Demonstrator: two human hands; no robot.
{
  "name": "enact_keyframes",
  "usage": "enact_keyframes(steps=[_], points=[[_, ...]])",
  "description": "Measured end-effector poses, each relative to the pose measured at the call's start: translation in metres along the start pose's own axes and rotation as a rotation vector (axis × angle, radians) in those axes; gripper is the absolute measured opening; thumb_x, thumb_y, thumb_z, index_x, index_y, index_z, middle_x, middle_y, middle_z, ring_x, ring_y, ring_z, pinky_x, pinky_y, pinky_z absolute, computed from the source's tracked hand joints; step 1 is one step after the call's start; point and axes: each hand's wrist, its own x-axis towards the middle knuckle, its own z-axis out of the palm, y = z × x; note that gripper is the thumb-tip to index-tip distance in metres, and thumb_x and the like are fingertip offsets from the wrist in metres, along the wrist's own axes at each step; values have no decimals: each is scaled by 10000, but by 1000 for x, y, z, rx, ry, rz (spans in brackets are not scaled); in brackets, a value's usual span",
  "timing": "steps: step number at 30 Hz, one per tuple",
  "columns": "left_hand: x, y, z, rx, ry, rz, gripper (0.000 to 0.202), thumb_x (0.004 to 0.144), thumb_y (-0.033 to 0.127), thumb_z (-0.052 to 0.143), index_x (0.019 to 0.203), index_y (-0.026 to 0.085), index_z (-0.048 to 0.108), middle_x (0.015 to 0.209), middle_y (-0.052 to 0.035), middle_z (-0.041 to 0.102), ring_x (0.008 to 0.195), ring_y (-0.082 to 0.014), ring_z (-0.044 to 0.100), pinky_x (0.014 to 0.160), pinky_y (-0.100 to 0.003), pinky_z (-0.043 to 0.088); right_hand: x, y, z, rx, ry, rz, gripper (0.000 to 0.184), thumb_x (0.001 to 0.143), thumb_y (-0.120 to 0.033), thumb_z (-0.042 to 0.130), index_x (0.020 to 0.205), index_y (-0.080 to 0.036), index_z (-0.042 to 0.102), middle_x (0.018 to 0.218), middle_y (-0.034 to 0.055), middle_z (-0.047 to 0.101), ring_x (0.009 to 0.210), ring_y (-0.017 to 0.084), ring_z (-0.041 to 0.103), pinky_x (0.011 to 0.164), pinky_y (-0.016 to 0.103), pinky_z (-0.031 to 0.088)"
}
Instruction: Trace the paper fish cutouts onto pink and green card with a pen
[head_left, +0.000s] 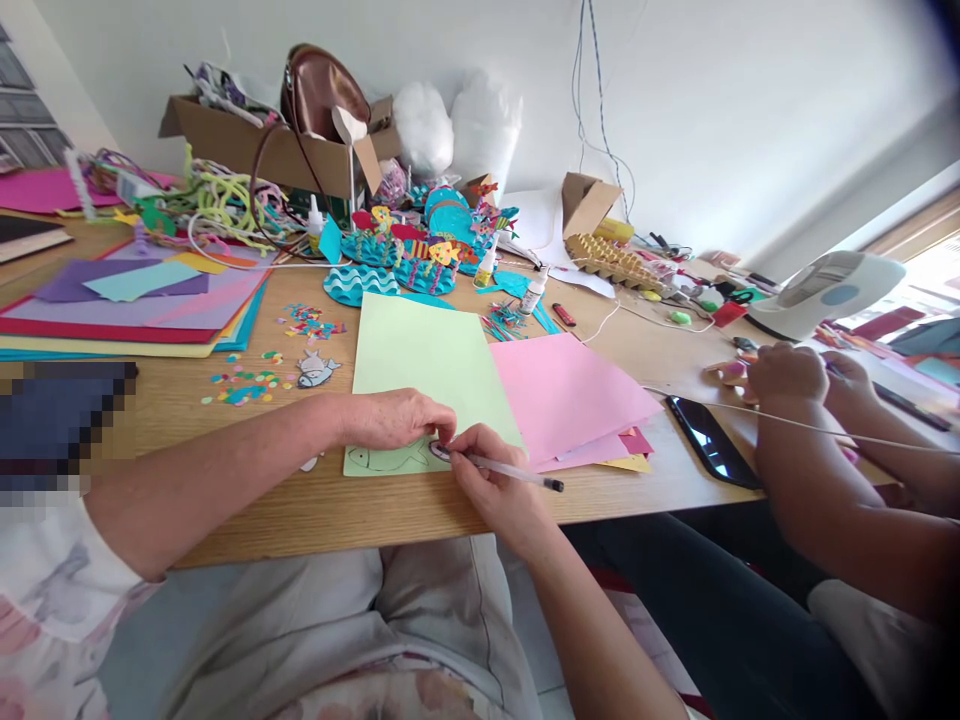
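My right hand (pixel 495 485) grips a pen (pixel 517 471) with a clear barrel and a dark end cap, its tip down on a light green sheet of paper (pixel 420 360). Close beside it, my left hand (pixel 397 418) has its fingers bent together, pressing a small pale paper cutout (pixel 439 452) with a dark outline onto the sheet. A fish outline (pixel 386 458) is drawn along the sheet's near edge. Left of the sheet lies a grey and blue fish cutout (pixel 316 369). Another small white piece (pixel 311 462) shows partly below my left forearm.
Pink sheets (pixel 570 395) and a phone (pixel 712 440) lie to the right, near another person's hands (pixel 791 375). Paper dots (pixel 247 385) and coloured sheets (pixel 135 310) are on the left. Glue bottles (pixel 534 292), blue fish crafts (pixel 427 260) and a cardboard box (pixel 247 140) stand behind.
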Motion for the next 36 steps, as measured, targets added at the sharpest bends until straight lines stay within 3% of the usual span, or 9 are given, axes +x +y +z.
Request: enact_keyframes(steps=[13, 36], points=[[-1, -1, 0, -82, 16, -11, 205, 815, 36, 394, 865, 174, 537, 846, 12, 608, 800, -110, 553, 745, -188, 407, 7, 6, 9, -77, 5, 33, 76, 769, -200, 470, 761, -196, 545, 615, -27, 570, 534, 117, 467, 546, 231, 341], [-4, -2, 3, -112, 36, 1, 209, 826, 74, 377, 875, 181, 550, 871, 8, 629, 813, -120, 567, 746, -201, 416, 9, 5, 7, -88, -16, 29, 83, 759, -176, 472, 755, -198, 552, 580, -41, 536, 524, 118, 470, 543, 229, 348]])
